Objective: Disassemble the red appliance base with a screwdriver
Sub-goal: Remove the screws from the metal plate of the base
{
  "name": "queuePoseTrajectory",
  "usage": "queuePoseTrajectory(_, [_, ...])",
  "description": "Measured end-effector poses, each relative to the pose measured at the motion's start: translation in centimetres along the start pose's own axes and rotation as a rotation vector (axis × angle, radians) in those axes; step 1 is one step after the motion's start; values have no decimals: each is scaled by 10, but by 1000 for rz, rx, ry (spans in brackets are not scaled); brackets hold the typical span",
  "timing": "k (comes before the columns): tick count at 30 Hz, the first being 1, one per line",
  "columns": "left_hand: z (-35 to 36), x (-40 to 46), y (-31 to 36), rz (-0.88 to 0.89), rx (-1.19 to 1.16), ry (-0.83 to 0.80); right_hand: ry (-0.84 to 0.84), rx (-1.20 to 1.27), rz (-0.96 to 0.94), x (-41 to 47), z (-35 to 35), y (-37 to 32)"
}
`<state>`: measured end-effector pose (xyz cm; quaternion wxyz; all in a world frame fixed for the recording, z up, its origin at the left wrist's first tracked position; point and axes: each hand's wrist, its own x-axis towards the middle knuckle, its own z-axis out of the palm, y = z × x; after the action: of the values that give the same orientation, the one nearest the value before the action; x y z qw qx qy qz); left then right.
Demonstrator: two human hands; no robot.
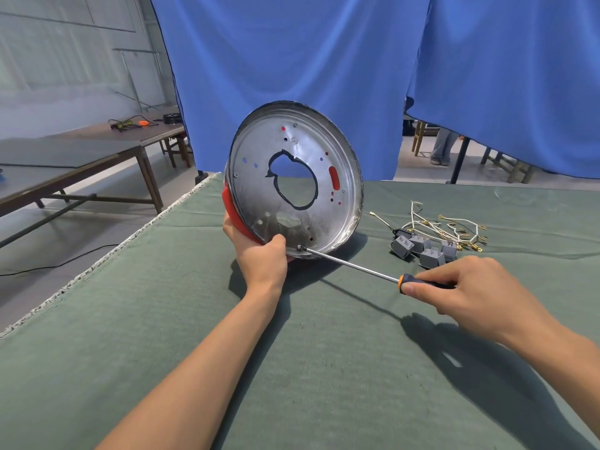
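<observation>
Green cloth-covered table (324,368): red appliance base (293,180) stands tilted on edge. Your left hand (261,254) grips its lower rim; your right hand (470,290) grips the screwdriver (363,269), tip in a rim screw (299,247). Keep shaft square to the screw, press firmly.

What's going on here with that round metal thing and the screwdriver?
A person is taking apart a red appliance base. The left hand grips its lower rim, holding it tilted on edge on the green table cover. The right hand holds a screwdriver by the handle, its tip set on a screw near the bottom of the metal plate. Gray blocks and loose wires lie to the right.
</observation>
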<state>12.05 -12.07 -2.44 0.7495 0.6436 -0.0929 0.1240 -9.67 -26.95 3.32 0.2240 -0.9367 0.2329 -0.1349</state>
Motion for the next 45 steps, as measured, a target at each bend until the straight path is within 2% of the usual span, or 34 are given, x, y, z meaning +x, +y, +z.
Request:
queuePoseTrajectory(2, [1, -1, 2, -2, 12, -20, 24, -63, 19, -2, -3, -6])
queuePoseTrajectory(7, [7, -9, 8, 75, 71, -80, 211, -575, -38, -10, -8, -34])
queuePoseTrajectory(10, [10, -11, 8, 143, 95, -128, 102, -645, 19, -8, -10, -45])
queuePoseTrajectory(14, [9, -10, 7, 178, 131, -153, -198, -395, 156, 6, -12, -44])
queuePoseTrajectory(19, [8, -10, 5, 184, 148, -138, -625, 292, 363, 14, -14, -22])
queuePoseTrajectory(22, [8, -9, 4, 190, 168, -145, -701, 373, 363, 17, -13, -20])
queuePoseTrajectory(27, [7, -7, 2, 183, 181, -115, -506, 162, 280, 12, -1, -33])
queuePoseTrajectory(29, [8, -8, 2, 183, 188, -112, -306, -139, 119, 2, 3, -41])
queuePoseTrajectory(31, [9, -10, 4, 180, 190, -107, -40, -637, -168, -9, 10, -44])
queuePoseTrajectory(32, [9, -10, 4, 175, 186, -100, 40, -786, -273, -12, 13, -45])
queuePoseTrajectory(34, [10, -12, 4, 164, 177, -92, 169, -854, -319, -12, 13, -43])
queuePoseTrajectory(36, [11, -13, 5, 156, 178, -91, 56, -724, -130, -8, 16, -37])
queuePoseTrajectory(38, [10, -13, 5, 160, 189, -107, -157, -425, 66, 3, 13, -30])
queuePoseTrajectory(41, [10, -11, 7, 187, 188, -135, -544, 239, 250, 15, 5, -19])
queuePoseTrajectory(42, [9, -11, 7, 186, 188, -131, -628, 436, 299, 17, 5, -15])
queuePoseTrajectory(43, [9, -11, 7, 184, 181, -119, -686, 575, 350, 16, 3, -12])
queuePoseTrajectory(45, [9, -11, 7, 178, 168, -103, -742, 658, 411, 16, -2, -13])
